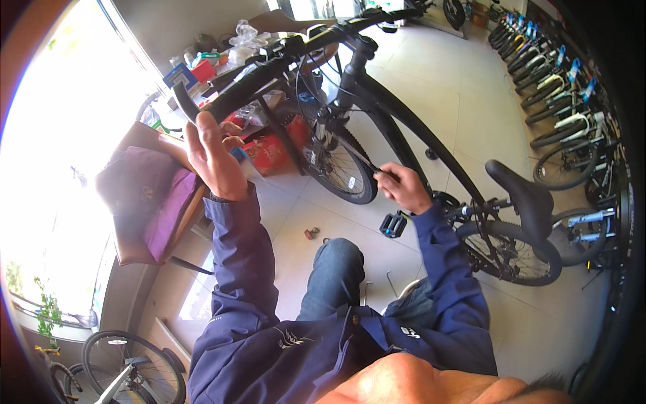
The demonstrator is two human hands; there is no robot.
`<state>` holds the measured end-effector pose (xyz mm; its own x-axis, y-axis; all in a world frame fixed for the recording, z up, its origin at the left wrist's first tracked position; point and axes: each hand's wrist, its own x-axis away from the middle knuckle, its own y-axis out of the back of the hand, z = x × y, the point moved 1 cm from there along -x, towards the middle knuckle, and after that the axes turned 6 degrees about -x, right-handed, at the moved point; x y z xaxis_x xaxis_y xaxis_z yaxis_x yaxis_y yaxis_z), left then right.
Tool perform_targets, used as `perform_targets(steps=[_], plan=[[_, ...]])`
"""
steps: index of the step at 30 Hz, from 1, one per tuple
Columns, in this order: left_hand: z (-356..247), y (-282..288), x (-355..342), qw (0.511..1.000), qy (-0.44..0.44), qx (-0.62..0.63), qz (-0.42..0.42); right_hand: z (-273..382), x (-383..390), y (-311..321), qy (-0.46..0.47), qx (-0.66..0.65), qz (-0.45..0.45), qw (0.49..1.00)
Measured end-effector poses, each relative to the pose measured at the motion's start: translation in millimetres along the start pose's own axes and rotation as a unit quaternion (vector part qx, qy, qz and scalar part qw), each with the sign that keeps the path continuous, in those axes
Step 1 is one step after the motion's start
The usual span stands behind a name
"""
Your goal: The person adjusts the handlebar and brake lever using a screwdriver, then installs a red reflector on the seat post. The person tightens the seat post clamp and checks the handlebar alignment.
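Note:
A black bicycle (380, 121) stands before me, its handlebar (245, 84) crossing the upper view. My left hand (219, 155) is closed at the handlebar's near end, by a curved brake lever (185, 99), with its thumb up. Lower and to the right, my right hand (404, 185) grips a thin dark tool (369, 163) angled up toward the front fork and wheel (346, 192). A pedal (391, 225) and a black saddle (525, 202) are right of and below that hand.
A cluttered table (208, 71) and a chair with purple cushion (171, 215) stand left by a bright window. Bicycles (552, 101) line the right side. Small tools (390, 283) lie on the tiled floor (447, 101). A white bicycle (124, 377) is at lower left.

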<state>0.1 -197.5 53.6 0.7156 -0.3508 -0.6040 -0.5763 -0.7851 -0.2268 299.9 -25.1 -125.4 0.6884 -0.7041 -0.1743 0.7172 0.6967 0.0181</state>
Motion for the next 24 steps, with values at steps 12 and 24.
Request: perform_targets(steps=[12,24], plan=[[-51.0,-81.4,-10.5,0.791,-0.477,-0.382,-0.029,-43.9,204.2,57.4,-0.083,0.127,-0.156,0.976],[-22.0,-121.8,-62.9,0.698,-0.373,-0.609,0.054,-64.4,251.9,82.4,-0.011,0.298,-0.220,0.929]])
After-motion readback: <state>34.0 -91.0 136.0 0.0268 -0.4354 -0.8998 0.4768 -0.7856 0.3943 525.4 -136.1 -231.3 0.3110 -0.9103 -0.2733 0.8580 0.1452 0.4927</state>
